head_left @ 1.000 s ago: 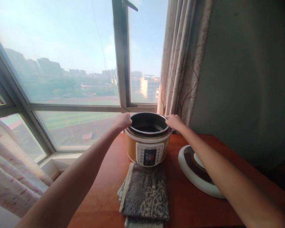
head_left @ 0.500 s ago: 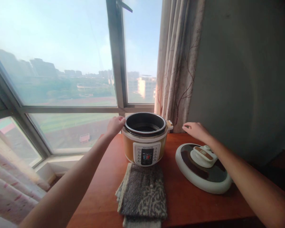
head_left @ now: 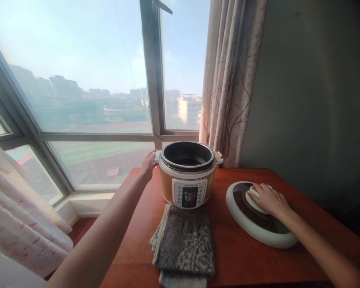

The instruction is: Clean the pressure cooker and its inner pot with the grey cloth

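An orange and white electric pressure cooker [head_left: 188, 180] stands open at the back of a reddish wooden table [head_left: 234, 256], its dark inner pot showing. My left hand [head_left: 148, 162] rests against the cooker's left side handle. The cooker's round white lid [head_left: 258, 230] lies flat on the table to the right. My right hand [head_left: 268, 199] lies over the lid's white centre handle, fingers curled around it.
A folded grey patterned towel [head_left: 184, 244] lies in front of the cooker. A large window [head_left: 78, 100] fills the left and back, with a beige curtain [head_left: 231, 80] beside a grey wall. A pink curtain [head_left: 24, 212] hangs at lower left.
My right hand left the cooker's rim, moved right and down, and settled on the lid's handle. My left hand slipped from the rim to the side handle.
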The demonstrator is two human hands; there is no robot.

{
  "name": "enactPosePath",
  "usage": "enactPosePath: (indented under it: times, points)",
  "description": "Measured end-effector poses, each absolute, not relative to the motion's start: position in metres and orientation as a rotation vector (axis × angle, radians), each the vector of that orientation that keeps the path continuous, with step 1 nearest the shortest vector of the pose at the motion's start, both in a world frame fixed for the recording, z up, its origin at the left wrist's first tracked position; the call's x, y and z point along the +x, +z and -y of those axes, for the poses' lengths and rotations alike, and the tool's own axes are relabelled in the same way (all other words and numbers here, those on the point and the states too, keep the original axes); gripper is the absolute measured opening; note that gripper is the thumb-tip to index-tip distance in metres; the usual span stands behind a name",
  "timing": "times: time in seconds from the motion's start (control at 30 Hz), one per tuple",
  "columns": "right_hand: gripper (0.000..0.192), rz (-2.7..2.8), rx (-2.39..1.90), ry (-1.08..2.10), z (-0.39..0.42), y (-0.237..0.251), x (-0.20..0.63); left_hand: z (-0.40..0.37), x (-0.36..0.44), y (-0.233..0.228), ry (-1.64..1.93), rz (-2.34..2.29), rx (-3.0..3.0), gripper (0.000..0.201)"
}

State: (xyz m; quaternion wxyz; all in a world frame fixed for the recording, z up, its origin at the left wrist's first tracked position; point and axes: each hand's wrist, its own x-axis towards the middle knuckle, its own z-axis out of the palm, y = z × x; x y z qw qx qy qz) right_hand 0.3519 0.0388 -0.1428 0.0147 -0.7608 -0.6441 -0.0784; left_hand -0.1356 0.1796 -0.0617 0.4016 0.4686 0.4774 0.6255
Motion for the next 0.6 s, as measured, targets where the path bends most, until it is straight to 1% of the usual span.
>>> enactPosePath:
  times: [0.07,0.17,0.23,0.3,0.4,0.5,0.6]
  points:
    - [0.043,1.985,-2.326,-0.248,-0.039,-0.149,0.355,-0.181,-0.134,-0.063,1.607,-1.185,1.142,0.045]
    - [0.042,1.976,-2.236,-0.172,-0.042,-0.153,0.36,-0.183,-0.131,-0.067,1.635,-1.157,1.109,0.044]
    - [0.043,1.941,-2.189,-0.11,-0.047,-0.147,0.363,-0.185,-0.13,-0.07,1.656,-1.141,1.096,0.045]
    - [0.042,1.874,-2.146,-0.075,-0.051,-0.132,0.366,-0.186,-0.128,-0.073,1.676,-1.13,1.085,0.046]
    - [0.036,1.768,-2.064,-0.067,-0.054,-0.09,0.371,-0.187,-0.125,-0.075,1.693,-1.122,1.074,0.048]
    - [0.04,1.637,-2.034,-0.131,-0.053,-0.034,0.368,-0.187,-0.123,-0.074,1.697,-1.124,1.065,0.049]
    - [0.041,1.632,-1.868,-0.264,-0.051,0.025,0.345,-0.185,-0.122,-0.073,1.702,-1.136,1.051,0.05]
